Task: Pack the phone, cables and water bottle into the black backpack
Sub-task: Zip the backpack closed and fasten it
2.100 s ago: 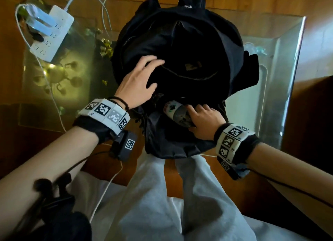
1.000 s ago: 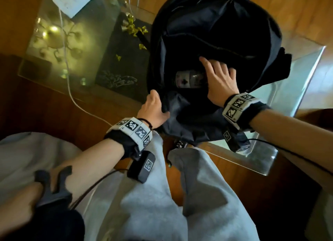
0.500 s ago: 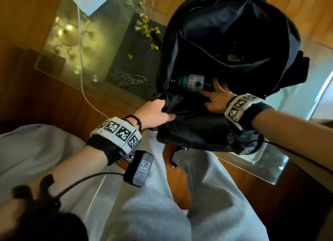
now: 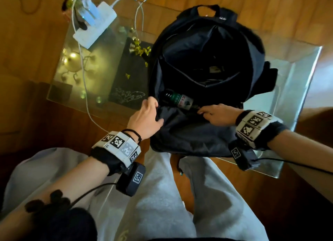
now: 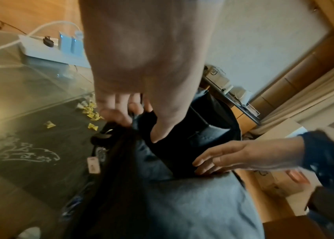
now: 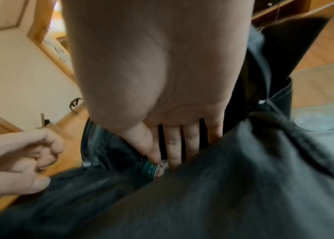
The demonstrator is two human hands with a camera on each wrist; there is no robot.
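Observation:
The black backpack (image 4: 207, 47) lies open on the glass table, its mouth facing me. Just inside the near rim lies the water bottle (image 4: 180, 101) with its green label, neck to the left. My left hand (image 4: 155, 110) grips the left edge of the front flap, fingers curled round the fabric (image 5: 121, 116). My right hand (image 4: 203, 112) rests on the flap's right edge. Its fingers are straight, and the thumb (image 6: 153, 155) touches the bottle's label (image 6: 151, 168). No phone shows in any view.
The glass table (image 4: 297, 69) stands on a wooden floor. At its far left is a white power strip (image 4: 94, 22) with a white cable (image 4: 83, 74) trailing off the near edge. Yellow wrapped sweets (image 4: 141, 50) lie beside the bag. My grey trouser legs (image 4: 162, 195) are below.
The right hand pushed the bottle into the bag, let go of it and drew back to the flap edge. The left hand moved from the bag's top to grip the flap.

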